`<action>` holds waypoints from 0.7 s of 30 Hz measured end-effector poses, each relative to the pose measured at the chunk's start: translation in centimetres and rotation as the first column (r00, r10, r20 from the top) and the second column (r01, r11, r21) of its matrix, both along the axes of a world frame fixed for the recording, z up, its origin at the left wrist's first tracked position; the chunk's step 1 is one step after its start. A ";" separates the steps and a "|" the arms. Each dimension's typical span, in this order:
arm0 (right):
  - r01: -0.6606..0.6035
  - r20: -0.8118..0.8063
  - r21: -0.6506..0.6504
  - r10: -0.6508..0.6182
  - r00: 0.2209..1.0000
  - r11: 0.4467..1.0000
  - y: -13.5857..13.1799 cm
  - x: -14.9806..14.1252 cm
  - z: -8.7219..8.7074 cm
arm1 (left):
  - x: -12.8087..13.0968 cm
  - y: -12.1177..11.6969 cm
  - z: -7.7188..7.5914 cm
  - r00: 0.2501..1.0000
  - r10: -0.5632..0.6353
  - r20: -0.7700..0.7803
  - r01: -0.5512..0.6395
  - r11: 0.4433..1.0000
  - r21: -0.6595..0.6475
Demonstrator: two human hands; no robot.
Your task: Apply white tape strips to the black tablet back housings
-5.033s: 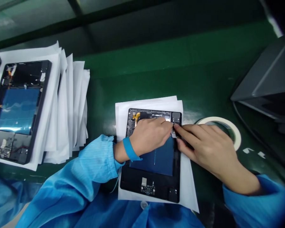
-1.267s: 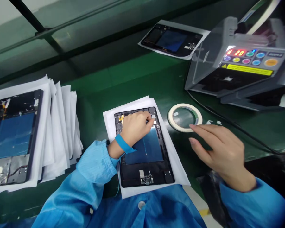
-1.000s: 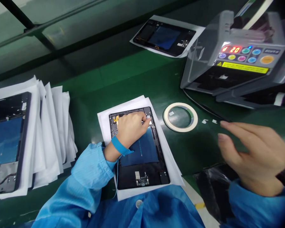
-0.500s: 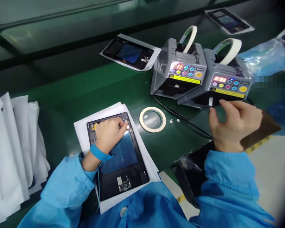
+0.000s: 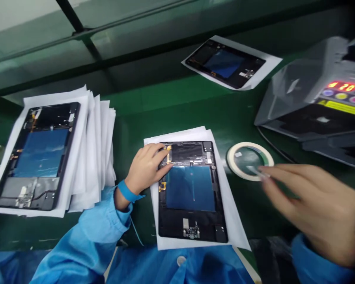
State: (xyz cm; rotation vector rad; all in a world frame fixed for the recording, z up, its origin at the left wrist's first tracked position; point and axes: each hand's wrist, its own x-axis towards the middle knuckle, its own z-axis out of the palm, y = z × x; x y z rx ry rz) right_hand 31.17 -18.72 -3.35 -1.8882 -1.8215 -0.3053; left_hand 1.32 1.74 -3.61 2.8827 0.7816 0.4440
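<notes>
On white sheets in front of me lies an opened tablet, its blue battery and circuit boards bare. My left hand rests at its upper left edge, fingers apart, beside a yellow flex cable. To the right, my right hand, blurred by motion, pinches a small piece of whitish tape between thumb and fingertips. That tape is over the near rim of a roll of masking tape lying flat on the green table.
At left, another opened tablet lies on a stack of white sheets. A further tablet on a white sheet is at the back. A grey tape dispenser with a lit red display stands at right, its cable trailing behind the roll.
My right hand has come away from the tape dispenser toward the tablet, with tape now in its fingers. My left hand has shifted to the tablet's left edge and opened. The view has turned left.
</notes>
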 end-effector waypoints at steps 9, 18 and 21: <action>-0.260 -0.006 0.050 0.260 0.965 0.964 13.4 -9.1 0.1 | 0.0 -0.1 -0.7 0.998 -0.047 -0.043 0.046 0.999 -0.016; -0.272 0.172 0.050 0.260 0.950 0.961 14.4 -10.1 -1.4 | 0.4 -0.5 -1.3 1.000 -0.008 0.015 0.008 1.000 0.007; -0.280 0.200 0.037 0.268 0.943 0.959 14.5 -10.2 -1.4 | 0.4 -0.5 -1.3 0.999 -0.008 0.053 0.007 1.000 0.016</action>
